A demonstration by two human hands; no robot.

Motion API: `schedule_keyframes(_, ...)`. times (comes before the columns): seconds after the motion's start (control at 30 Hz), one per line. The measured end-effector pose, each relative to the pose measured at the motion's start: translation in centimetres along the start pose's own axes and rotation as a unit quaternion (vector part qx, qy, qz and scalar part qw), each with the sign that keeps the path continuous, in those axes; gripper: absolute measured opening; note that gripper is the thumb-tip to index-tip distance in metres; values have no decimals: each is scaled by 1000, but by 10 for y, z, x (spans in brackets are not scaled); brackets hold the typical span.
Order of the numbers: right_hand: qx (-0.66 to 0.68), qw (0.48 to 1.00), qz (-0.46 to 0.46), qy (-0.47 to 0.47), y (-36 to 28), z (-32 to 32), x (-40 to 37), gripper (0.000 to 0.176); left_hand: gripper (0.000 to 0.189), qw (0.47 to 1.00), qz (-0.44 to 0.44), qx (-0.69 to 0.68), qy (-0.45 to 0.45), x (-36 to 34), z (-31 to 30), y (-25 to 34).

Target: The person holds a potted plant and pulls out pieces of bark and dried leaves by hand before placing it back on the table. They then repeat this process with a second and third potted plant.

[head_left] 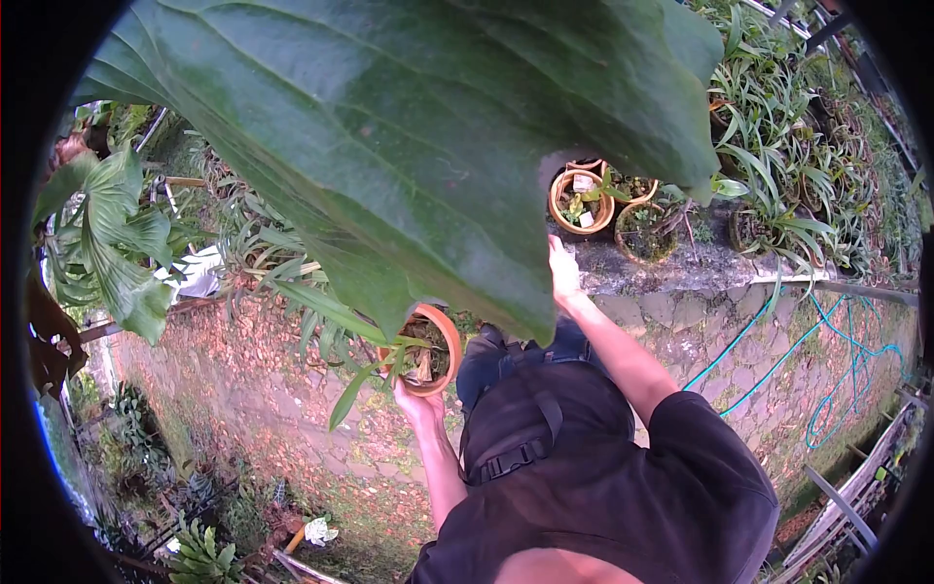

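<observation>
- Head view: one big green leaf (389,156) covers the middle and 12 o'clock, and hides part of the scene.
- One person in a black shirt (603,506) is at 5 o'clock, with two forearms reaching outward.
- One stone ledge (681,277) at 2 o'clock bears at least four pots, partly covered by leaves.
- One blue-green hose (822,316) lies in several loops at 3 o'clock.
- The terracotta pot (454,348), at 7 o'clock, is in the left hand (420,407), which grips it from its 6 o'clock side; some fingers are hidden. It contains dark soil and one plant with long leaves (350,394).
- The right hand (563,273), at 3 o'clock, is just beside the ledge; I cannot tell if its fingers are spread or pressed together.
- The nearest ledge pot (556,201), at 2 o'clock, contains a small yellow-green plant and two white pieces.
- The ledge's front edge is bare near 3 o'clock; leaf-littered ground (282,389) gives open room from 8 to 9 o'clock.
</observation>
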State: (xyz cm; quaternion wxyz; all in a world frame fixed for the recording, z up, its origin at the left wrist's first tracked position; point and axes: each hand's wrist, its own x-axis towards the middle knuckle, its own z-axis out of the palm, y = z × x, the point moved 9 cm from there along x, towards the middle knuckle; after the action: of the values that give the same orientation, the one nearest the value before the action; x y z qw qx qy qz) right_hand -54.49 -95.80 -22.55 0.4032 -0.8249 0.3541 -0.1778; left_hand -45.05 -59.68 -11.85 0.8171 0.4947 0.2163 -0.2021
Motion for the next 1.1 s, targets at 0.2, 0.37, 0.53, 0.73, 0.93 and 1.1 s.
schedule_keyframes(0.2, -142, 983, -113, -20, 9, 30, 5, 43, 62, 1000, -2, 5, -22, 10, -4, -6)
schedule_keyframes(0.37, -200, 976, -52, -70, 34, 74, 15, 17, 62, 999, 1, 0, -35, 7, -7, -9)
schedule_keyframes(0.53, -141, 987, 67, -43, 31, 65, 15, 12, 61, 1000, 19, 5, -20, -6, -1, -2)
schedule_keyframes(0.73, -75, 990, 119, -26, 37, 60, 15, 8, 60, 999, 26, -11, -16, -8, -12, -4)
schedule_keyframes(0.93, -66, 993, 91, -43, 35, 59, 20, 8, 59, 999, 24, -20, -24, -3, -20, -10)
schedule_keyframes(1.1, -89, 989, 44, -108, 20, 49, 22, 9, 59, 1000, 18, -9, -19, -8, -9, -8)
